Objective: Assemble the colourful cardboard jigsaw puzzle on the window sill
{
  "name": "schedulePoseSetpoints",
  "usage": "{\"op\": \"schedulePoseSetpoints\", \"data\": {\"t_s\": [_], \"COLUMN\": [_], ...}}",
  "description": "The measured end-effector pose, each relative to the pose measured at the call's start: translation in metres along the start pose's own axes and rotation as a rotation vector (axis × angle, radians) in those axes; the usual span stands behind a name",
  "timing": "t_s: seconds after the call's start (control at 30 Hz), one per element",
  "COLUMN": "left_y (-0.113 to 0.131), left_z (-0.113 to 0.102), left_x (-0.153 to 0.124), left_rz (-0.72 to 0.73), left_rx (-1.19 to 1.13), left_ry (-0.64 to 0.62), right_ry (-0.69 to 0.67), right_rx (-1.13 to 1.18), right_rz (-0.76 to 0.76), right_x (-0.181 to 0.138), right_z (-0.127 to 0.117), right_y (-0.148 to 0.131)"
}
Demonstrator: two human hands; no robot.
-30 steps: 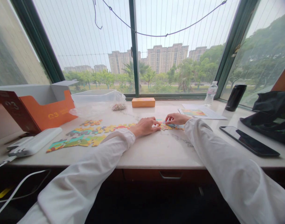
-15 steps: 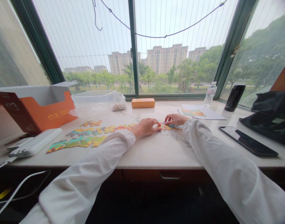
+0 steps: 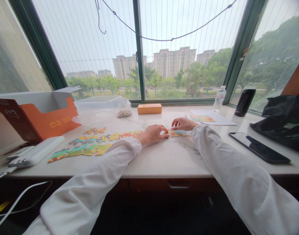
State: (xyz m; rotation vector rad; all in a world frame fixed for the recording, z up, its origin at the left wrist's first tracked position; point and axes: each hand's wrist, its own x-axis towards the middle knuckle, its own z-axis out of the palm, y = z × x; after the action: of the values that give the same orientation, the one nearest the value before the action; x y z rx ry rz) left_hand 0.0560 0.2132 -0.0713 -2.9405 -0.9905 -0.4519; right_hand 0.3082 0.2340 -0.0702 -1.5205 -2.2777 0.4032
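Note:
My left hand [image 3: 153, 134] rests low on the table, its thumb and index fingertips closed on the left end of a small joined strip of jigsaw puzzle pieces [image 3: 178, 133]. My right hand [image 3: 183, 124] hovers just over the same strip, fingers curved and apart, with its fingertips close to a light-blue part. The palm and fingers hide some of the strip. Left of my left forearm lie several joined sections of colourful puzzle [image 3: 82, 149], partly covered by my sleeve.
An orange box [image 3: 51, 112], a power bank [image 3: 39, 150] and a clear plastic bin [image 3: 97, 102] stand left. A small orange box [image 3: 149, 108] sits by the window. At right are a picture sheet [image 3: 201, 118], a bottle [image 3: 219, 99], a black flask [image 3: 245, 102] and a phone [image 3: 258, 147].
My right hand has lifted slightly and its fingertips have drawn a little apart above the strip. My left hand stays in nearly the same place.

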Motion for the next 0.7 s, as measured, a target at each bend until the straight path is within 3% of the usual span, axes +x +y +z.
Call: {"op": "schedulePoseSetpoints", "data": {"t_s": [0.23, 0.4, 0.7], "left_y": [-0.0011, -0.0034, 0.0004], "left_z": [0.0008, 0.0032, -0.0019], "left_x": [-0.0003, 0.0001, 0.0065], "left_rz": [0.003, 0.013, -0.105], "left_rx": [0.0, -0.005, -0.065], "left_ry": [-0.001, 0.014, -0.066], "right_ry": [-0.143, -0.125, -0.136], "right_rx": [0.048, 0.113, 0.2], "right_rz": [0.0, -0.029, -0.033], "right_x": [0.0025, 0.0027, 0.0034], "right_z": [0.0002, -0.0006, -0.0014], "right_y": [0.002, 0.0002, -0.0027]}}
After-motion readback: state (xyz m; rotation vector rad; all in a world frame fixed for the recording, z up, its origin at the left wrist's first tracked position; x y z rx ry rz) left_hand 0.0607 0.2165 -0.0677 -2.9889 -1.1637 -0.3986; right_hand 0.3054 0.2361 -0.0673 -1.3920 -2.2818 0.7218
